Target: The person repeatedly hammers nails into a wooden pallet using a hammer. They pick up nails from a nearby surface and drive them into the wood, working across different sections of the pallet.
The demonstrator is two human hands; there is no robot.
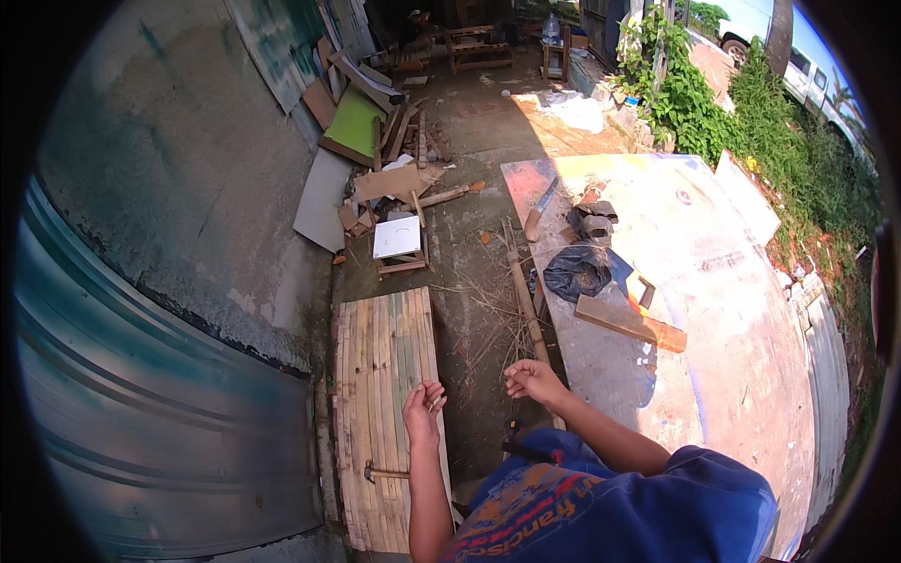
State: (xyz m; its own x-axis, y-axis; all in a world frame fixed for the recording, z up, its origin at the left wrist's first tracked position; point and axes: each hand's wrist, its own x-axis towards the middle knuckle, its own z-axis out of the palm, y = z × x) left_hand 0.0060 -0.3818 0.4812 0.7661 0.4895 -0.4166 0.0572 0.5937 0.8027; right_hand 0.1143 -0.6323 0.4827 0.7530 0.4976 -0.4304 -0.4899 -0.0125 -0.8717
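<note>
My left hand (424, 411) is raised over the right edge of a bench top of split bamboo slats (385, 347). Its fingers are curled together, and a small pale bit near the fingertips is too small to name. My right hand (533, 381) hovers just to the right, fingers pinched; whatever may be in them is hidden. The hands are apart from each other. On the slats near my left forearm lies a hammer (387, 473) with a wooden handle. Below my right hand, a long wooden pole (522, 296) lies among dry twigs (479, 314).
On the right, a large painted board (723, 357) bears a handsaw (542, 211), a black plastic bag (574, 272) and a wood block (629, 322). Scrap wood and a white square panel (397, 237) lie ahead by the wall. Corrugated metal (160, 394) stands on the left.
</note>
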